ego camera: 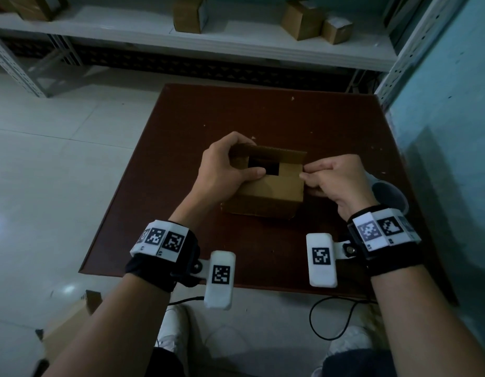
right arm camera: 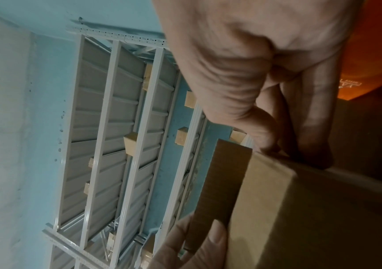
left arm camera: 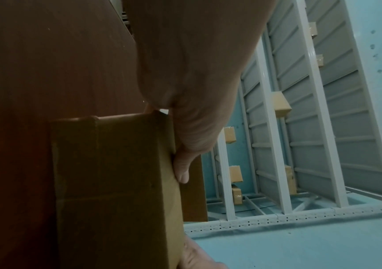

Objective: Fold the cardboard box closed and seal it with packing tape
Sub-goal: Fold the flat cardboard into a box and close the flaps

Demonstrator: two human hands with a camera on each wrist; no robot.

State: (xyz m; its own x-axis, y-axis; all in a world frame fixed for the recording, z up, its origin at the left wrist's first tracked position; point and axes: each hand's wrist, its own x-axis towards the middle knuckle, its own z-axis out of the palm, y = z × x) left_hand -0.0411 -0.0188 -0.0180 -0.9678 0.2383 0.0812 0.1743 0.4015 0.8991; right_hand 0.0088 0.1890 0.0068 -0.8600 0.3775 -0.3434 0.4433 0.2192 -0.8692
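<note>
Cardboard box (ego camera: pixel 265 191), one of it, sits near the middle of your dark brown desk (ego camera: pixel 181 126), and your two hands are both on it. On the white shelf (ego camera: pixel 235 47) at the far side you can count at least three more small cartons; a further carton (ego camera: pixel 72 319) lies on the floor near your left forearm. A pale roll-like object (ego camera: pixel 390 197) shows just beyond your right wrist, mostly hidden, so you cannot tell what it is.

Plain brown and small, the box has its near flap folded flat over the top and the far flap still raised, leaving a dark square opening between them. A loose flap edge juts out along the desk at its near base.

Your left hand (ego camera: pixel 225 167) curls over the box's left top edge, fingers hooked at the far corner and thumb lying along the near flap by the opening, so it is clamped on the cardboard. Your right hand (ego camera: pixel 336 180) has its fingers bent in against the box's right edge, fingertips and thumb pinching the cardboard there.
</note>
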